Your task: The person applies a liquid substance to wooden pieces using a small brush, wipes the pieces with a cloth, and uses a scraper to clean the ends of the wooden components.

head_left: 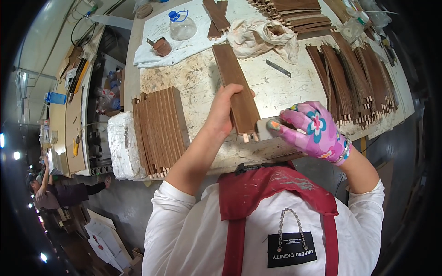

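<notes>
My bare left hand (220, 110) grips a long dark brown wooden board (235, 78) by its edges, fingers wrapped round it. The board slants over the worktable, and pale dowel pins stick out of its near end. My right hand (314, 131), in a pink flowered glove, is closed on a small flat greyish block (268, 129) that looks like a sanding block. That block meets the board's right edge close to the dowel end. Beyond the board lies a crumpled beige cloth (262, 39). A dark metal ruler (278, 68) rests to its right.
Stacked dowelled boards stand at the left (156, 131) beside a white wrapped block (124, 146); several more boards (354, 83) lie at the right. Far left are a blue-capped plastic jug (183, 28) and a small brown pot (161, 47). Another person (60, 195) works at far left.
</notes>
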`<state>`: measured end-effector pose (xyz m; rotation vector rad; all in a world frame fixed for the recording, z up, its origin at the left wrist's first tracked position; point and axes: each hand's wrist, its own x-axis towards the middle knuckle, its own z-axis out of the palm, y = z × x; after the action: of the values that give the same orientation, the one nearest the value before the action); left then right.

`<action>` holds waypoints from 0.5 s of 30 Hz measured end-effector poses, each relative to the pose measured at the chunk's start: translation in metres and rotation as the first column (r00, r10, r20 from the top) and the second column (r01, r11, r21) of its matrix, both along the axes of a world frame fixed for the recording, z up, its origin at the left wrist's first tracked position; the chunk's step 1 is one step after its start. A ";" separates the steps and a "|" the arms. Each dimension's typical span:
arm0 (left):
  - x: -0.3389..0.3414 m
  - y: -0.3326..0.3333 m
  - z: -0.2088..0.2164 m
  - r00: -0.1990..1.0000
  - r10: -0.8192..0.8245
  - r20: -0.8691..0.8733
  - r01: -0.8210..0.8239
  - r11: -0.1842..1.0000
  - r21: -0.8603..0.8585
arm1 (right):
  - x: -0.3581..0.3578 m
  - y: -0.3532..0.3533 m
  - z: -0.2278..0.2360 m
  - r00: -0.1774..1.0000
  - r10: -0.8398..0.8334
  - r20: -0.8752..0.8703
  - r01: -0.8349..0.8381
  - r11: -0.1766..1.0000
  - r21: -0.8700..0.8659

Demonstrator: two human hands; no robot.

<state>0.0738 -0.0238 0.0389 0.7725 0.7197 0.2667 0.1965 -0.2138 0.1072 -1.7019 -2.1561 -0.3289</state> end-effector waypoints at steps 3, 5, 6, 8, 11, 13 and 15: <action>0.001 0.007 0.003 1.000 -0.023 -0.009 0.023 0.999 -0.036 | 0.012 -0.014 -0.005 0.998 -0.061 0.005 0.062 0.996 -0.065; 0.002 0.011 0.000 1.000 -0.027 0.015 0.028 0.998 -0.063 | 0.017 -0.025 -0.010 0.968 -0.172 -0.184 0.169 0.985 -0.032; 0.003 0.013 -0.006 1.000 -0.010 -0.009 0.009 0.998 -0.068 | 0.020 -0.029 -0.009 0.947 -0.209 -0.244 0.197 0.978 -0.071; 0.007 0.015 -0.016 0.999 -0.002 -0.035 -0.001 0.997 -0.077 | 0.017 -0.034 -0.014 0.893 -0.268 -0.361 0.254 0.963 -0.086; 0.011 0.016 -0.028 0.998 -0.053 0.039 0.056 0.995 -0.087 | 0.014 -0.035 -0.022 0.793 -0.343 -0.504 0.324 0.937 -0.128; 0.014 0.013 -0.039 0.998 0.050 0.035 -0.045 0.991 -0.124 | 0.012 -0.032 -0.028 0.747 -0.327 -0.580 0.326 0.939 -0.109; 0.017 0.014 -0.041 0.981 0.094 0.171 -0.078 0.992 -0.096 | 0.010 -0.033 -0.029 0.734 -0.338 -0.589 0.334 0.935 -0.119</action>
<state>0.0909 -0.0097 -0.0023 0.6253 0.5948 0.3738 0.2067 -0.2467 0.0782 -1.8734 -1.3832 0.1303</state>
